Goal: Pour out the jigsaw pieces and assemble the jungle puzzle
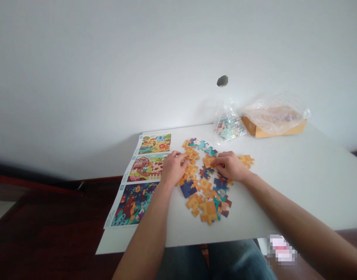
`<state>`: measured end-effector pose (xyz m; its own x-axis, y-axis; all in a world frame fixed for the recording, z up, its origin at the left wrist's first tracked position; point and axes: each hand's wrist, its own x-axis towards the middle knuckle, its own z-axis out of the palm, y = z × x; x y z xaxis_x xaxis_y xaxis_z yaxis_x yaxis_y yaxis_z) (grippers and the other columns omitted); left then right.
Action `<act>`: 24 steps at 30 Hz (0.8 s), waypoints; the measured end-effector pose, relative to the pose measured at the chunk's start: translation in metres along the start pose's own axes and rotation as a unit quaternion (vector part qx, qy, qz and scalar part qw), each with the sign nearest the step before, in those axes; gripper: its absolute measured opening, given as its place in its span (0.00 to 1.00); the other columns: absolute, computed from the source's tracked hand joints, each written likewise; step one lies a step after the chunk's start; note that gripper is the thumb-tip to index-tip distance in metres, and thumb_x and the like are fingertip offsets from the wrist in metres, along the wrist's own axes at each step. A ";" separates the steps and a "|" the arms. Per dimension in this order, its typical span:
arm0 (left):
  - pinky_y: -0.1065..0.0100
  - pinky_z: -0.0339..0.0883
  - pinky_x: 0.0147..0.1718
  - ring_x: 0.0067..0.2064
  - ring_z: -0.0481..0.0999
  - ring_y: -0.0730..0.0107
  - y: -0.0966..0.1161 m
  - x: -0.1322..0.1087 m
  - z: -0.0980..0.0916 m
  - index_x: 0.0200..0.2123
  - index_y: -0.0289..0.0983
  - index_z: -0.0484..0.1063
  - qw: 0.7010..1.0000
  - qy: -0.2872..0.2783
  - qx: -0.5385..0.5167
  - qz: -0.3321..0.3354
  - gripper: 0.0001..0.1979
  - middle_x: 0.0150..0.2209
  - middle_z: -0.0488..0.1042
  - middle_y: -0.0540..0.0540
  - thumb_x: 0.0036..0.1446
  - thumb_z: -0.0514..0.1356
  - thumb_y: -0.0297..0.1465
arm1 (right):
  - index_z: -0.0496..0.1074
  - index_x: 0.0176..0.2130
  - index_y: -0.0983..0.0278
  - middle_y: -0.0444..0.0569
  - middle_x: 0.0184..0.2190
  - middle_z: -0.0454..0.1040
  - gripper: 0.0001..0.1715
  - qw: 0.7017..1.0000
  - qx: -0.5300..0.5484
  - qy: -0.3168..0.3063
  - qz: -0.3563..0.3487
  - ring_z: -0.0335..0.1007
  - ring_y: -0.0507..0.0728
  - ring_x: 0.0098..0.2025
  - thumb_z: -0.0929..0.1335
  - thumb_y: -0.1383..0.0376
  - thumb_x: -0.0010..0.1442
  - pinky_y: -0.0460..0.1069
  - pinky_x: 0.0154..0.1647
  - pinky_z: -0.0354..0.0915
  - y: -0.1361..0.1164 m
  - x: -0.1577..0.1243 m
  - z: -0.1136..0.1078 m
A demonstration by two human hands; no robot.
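Nearby, a clear plastic bag (pixel 228 125) holds colourful pieces, beside an orange cardboard box (pixel 255 129) under plastic. Jigsaw pieces (pixel 209 212) lie scattered on the white counter (pixel 286 186), the left hand (pixel 174 168) and right hand (pixel 229 165) narrowly curled on them; any grip is unclear.

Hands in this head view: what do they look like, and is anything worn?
The left hand and right hand are bare: no gloves, rings or watch. The left forearm and right forearm show no sleeves. The person wears blue jeans.

White wall (pixel 108 70), dark reddish floor (pixel 50 233)
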<state>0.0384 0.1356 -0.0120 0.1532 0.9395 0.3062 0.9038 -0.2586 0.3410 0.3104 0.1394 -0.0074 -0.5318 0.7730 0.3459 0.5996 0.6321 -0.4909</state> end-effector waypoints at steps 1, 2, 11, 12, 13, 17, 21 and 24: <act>0.60 0.70 0.49 0.46 0.75 0.59 -0.001 0.000 0.000 0.47 0.42 0.79 1.000 0.003 0.002 -0.010 0.12 0.42 0.75 0.44 0.60 0.62 0.31 | 0.81 0.33 0.61 0.46 0.29 0.77 0.17 1.000 -0.001 0.006 0.009 0.71 0.54 0.32 0.65 0.75 0.53 0.48 0.38 0.63 0.002 0.000 0.000; 0.60 0.70 0.48 0.45 0.75 0.59 -0.003 0.001 0.000 0.46 0.41 0.80 1.000 0.007 0.005 -0.022 0.12 0.42 0.75 0.44 0.60 0.62 0.31 | 0.81 0.32 0.60 0.46 0.28 0.76 0.16 1.000 -0.003 0.011 0.017 0.71 0.54 0.32 0.65 0.75 0.53 0.48 0.38 0.63 0.004 0.000 -0.001; 0.51 0.63 0.56 0.55 0.70 0.52 0.009 -0.004 -0.003 0.54 0.52 0.76 0.999 -0.028 0.020 0.037 0.20 0.59 0.70 0.46 0.59 0.64 0.42 | 0.76 0.54 0.58 0.56 0.47 0.71 0.24 0.990 -0.083 0.058 0.094 0.68 0.64 0.48 0.69 0.53 0.61 0.58 0.50 0.65 0.000 -0.003 0.006; 0.51 0.62 0.56 0.55 0.70 0.52 0.011 -0.004 -0.003 0.53 0.51 0.77 0.999 -0.032 0.013 0.039 0.19 0.58 0.70 0.46 0.58 0.64 0.43 | 0.75 0.56 0.57 0.57 0.51 0.69 0.28 0.988 -0.095 0.056 0.110 0.67 0.66 0.51 0.70 0.49 0.60 0.60 0.53 0.65 -0.002 -0.003 0.008; 0.51 0.62 0.56 0.55 0.70 0.53 0.012 -0.004 -0.003 0.51 0.51 0.77 0.999 -0.032 0.006 0.036 0.18 0.57 0.70 0.46 0.58 0.65 0.43 | 0.75 0.56 0.55 0.58 0.53 0.67 0.30 0.985 -0.105 0.051 0.123 0.65 0.67 0.53 0.70 0.46 0.59 0.62 0.54 0.64 -0.002 -0.003 0.009; 0.55 0.64 0.54 0.52 0.72 0.56 0.009 -0.003 -0.001 0.45 0.47 0.79 1.000 -0.012 -0.015 0.011 0.14 0.49 0.72 0.45 0.57 0.66 0.42 | 0.79 0.47 0.55 0.56 0.54 0.67 0.22 0.984 -0.105 0.032 0.140 0.65 0.67 0.54 0.70 0.46 0.59 0.63 0.56 0.62 -0.001 -0.002 0.012; 0.55 0.65 0.52 0.52 0.72 0.54 0.005 -0.002 -0.001 0.45 0.45 0.78 1.000 0.020 -0.009 0.001 0.14 0.48 0.73 0.44 0.56 0.66 0.41 | 0.78 0.38 0.59 0.56 0.53 0.68 0.15 0.983 -0.091 0.050 0.154 0.66 0.66 0.53 0.69 0.52 0.61 0.61 0.55 0.63 0.003 -0.002 0.011; 0.54 0.63 0.54 0.55 0.70 0.53 0.008 -0.003 -0.001 0.51 0.46 0.76 0.999 0.008 -0.016 0.035 0.19 0.54 0.72 0.44 0.57 0.66 0.41 | 0.76 0.41 0.60 0.56 0.51 0.72 0.15 0.982 -0.093 0.065 0.149 0.67 0.65 0.51 0.69 0.53 0.62 0.61 0.53 0.63 0.005 0.000 0.011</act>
<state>0.0445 0.1304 -0.0096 0.2096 0.9154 0.3438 0.8778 -0.3310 0.3462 0.3072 0.1420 -0.0189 -0.2428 0.9178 0.3142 0.8223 0.3666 -0.4352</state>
